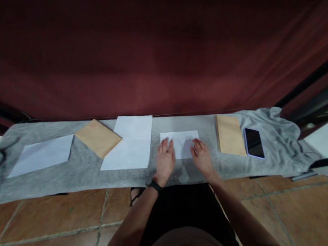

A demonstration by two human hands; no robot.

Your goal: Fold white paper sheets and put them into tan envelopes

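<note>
A small white sheet of paper, possibly folded, lies flat on the grey cloth in front of me. My left hand rests over its left edge with the fingers stretched out, a dark band round that wrist. On the opposite edge lies my right hand, palm down and fingers apart. Neither hand grips anything. Left of them is a stack of larger white paper with a crease across it. A brown envelope stack overlaps that paper's left side.
Another white sheet lies at the far left. On the right are more brown envelopes and a phone with a dark screen. Grey cloth covers the narrow bench. Dark red fabric hangs behind it.
</note>
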